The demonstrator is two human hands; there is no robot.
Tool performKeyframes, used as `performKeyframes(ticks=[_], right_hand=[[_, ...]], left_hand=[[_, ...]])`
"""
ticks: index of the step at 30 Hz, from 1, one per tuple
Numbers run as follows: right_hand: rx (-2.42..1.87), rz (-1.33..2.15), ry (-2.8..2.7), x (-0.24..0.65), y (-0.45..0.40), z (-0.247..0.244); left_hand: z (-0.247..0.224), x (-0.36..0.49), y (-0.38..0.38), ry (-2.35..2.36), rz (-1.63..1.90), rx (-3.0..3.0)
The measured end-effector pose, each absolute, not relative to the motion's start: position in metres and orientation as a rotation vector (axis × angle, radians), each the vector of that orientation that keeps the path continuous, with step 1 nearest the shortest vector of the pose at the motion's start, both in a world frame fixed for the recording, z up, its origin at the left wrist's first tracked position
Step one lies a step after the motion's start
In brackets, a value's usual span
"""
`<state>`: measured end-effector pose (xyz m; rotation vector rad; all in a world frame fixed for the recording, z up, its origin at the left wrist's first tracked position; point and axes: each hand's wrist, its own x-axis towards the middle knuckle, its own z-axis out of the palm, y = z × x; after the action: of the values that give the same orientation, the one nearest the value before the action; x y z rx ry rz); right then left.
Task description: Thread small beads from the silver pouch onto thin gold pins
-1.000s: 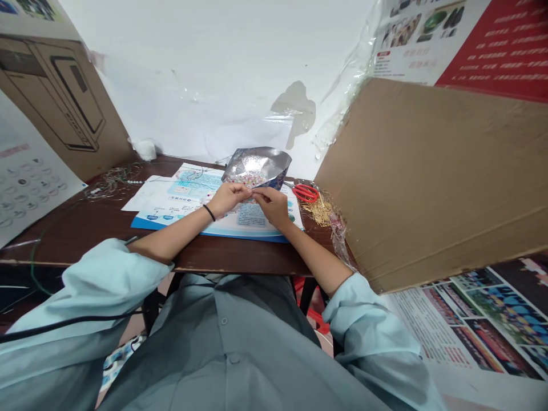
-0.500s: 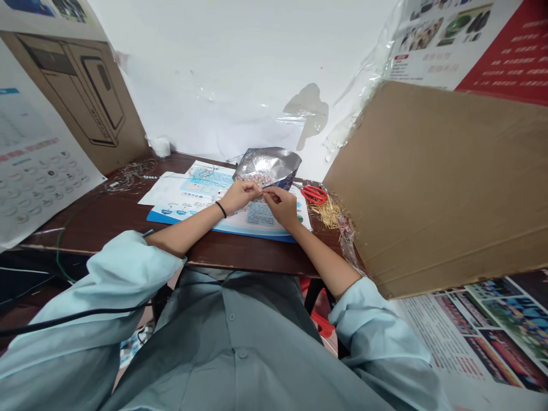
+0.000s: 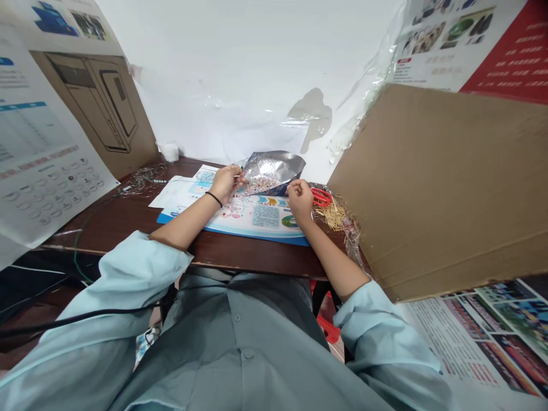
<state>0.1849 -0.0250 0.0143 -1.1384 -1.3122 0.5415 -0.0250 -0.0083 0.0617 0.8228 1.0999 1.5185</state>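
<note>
A silver foil bag (image 3: pixel 272 170) lies open at the far side of a printed blue-and-white sheet (image 3: pixel 265 220), with small pink and pale beads (image 3: pixel 257 185) spilling from its mouth. My left hand (image 3: pixel 224 184) rests beside the bag, its fingers curled toward the beads. Whether those fingers pinch something too fine to see, I cannot tell. My right hand (image 3: pixel 300 201) sits to the right of the bag with its fingers curled, close to red-handled scissors (image 3: pixel 321 197). Beyond the scissors lies a heap of thin gold pins (image 3: pixel 330 214).
The dark wooden desk (image 3: pixel 113 229) carries a tangle of thin wire with beads (image 3: pixel 141 180) at left. A large cardboard sheet (image 3: pixel 432 191) leans in at right, above a crumpled plastic bag (image 3: pixel 351 242). Posters and plastic film cover the wall behind.
My hands were close together over the sheet and have drawn apart, the left moving up and left, the right moving right toward the scissors. More of the beads now show.
</note>
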Motion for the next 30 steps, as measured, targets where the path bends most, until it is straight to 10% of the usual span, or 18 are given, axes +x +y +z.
performKeyframes(ticks=[30], right_hand=[[-1.204, 0.585, -1.249, 0.186, -0.022, 0.015]], left_hand=[[0.062, -0.122, 0.042, 1.142, 1.857, 0.312]])
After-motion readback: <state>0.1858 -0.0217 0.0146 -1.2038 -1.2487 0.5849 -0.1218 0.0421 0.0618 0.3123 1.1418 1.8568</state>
